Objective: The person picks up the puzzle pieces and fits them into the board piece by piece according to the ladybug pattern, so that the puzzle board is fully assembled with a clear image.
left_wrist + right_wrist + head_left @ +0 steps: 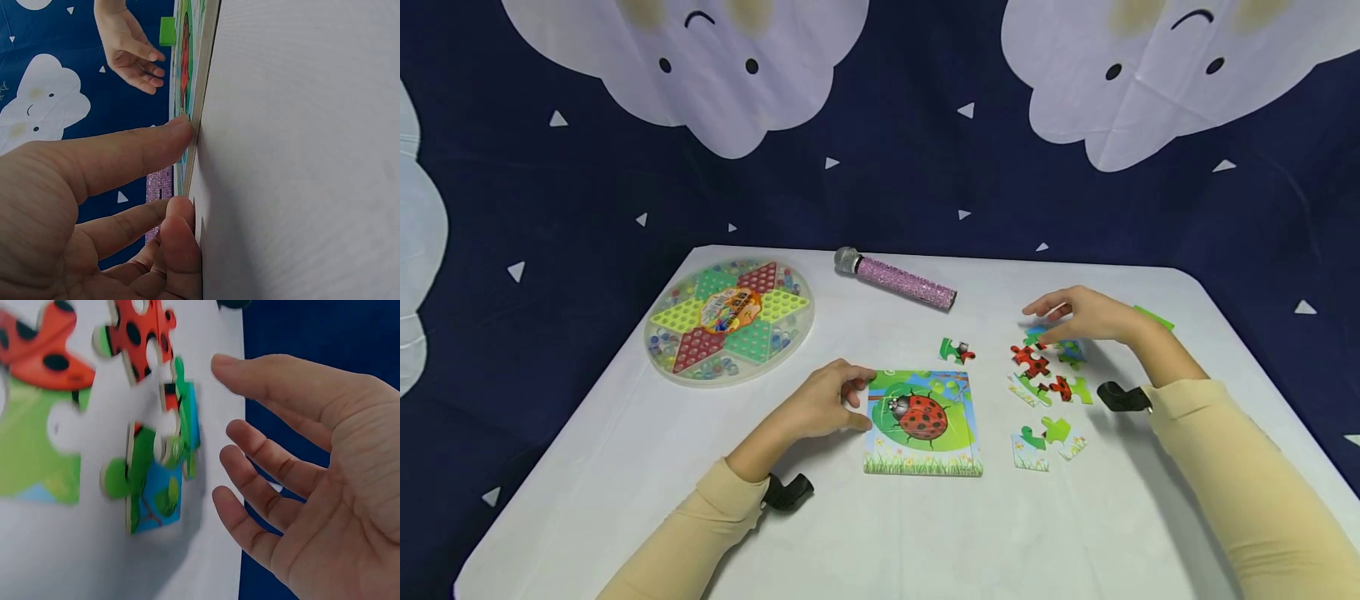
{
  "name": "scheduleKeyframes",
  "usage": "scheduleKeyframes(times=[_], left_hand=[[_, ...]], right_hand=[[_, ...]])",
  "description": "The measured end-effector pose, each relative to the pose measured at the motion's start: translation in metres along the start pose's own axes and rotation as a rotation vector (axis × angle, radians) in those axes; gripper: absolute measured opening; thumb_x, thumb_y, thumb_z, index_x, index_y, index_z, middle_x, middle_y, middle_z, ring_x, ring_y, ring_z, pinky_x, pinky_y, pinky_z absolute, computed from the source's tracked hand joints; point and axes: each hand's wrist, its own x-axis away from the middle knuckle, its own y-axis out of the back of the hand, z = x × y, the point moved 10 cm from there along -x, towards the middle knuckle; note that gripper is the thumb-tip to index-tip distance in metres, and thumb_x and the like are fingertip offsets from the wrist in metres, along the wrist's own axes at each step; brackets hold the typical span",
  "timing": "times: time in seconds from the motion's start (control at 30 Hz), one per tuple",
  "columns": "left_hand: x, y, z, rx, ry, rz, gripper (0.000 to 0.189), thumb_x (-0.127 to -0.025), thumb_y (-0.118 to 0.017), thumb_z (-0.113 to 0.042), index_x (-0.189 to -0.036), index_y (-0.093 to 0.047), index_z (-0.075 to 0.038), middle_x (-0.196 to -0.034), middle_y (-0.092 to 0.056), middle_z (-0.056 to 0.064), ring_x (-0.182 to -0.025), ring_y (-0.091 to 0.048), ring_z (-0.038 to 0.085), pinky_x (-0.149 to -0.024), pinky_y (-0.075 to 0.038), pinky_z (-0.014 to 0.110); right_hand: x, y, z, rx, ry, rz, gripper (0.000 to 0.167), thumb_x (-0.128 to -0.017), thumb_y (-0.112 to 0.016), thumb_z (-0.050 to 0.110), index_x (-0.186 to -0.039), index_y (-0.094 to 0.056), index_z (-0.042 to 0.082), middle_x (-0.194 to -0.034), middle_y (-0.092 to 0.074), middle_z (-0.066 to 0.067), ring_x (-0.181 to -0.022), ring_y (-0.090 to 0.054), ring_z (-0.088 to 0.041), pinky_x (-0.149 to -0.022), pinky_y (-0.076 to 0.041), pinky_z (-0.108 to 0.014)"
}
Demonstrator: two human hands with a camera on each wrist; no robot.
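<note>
My left hand (823, 407) rests on the white bench (625, 467), its fingers (144, 156) pressed against the left edge of the square ladybird puzzle board (922, 422), holding it steady. I think I should keep this pressure light, so the board does not slide. Further away, my right hand (1086, 315) hovers over the loose cardboard puzzle pieces (1045, 375), fingers (262, 469) spread and relaxed, holding nothing. The blue-green piece (159, 481) lies just beside the fingertips; I should pinch it by the edges. Behind lie a pink glitter microphone (898, 281) and a round checkers board (728, 320).
</note>
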Motion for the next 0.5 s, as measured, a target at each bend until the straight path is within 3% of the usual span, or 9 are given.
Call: scheduleKeyframes(times=[0.5], left_hand=[[0.0,-0.001,0.0,-0.005,0.0,0.004,0.072,-0.079,-0.092,-0.001,-0.146,-0.063,0.001,-0.116,-0.063,0.01,-0.088,-0.059,0.012,-0.075,-0.045,0.025]], right_hand=[[-0.006,-0.002,-0.021,-0.016,-0.036,-0.002,0.061,-0.084,-0.089,0.015,-0.141,-0.069,0.004,-0.138,-0.068,-0.024,-0.129,-0.061,-0.041,-0.109,-0.045,-0.063]])
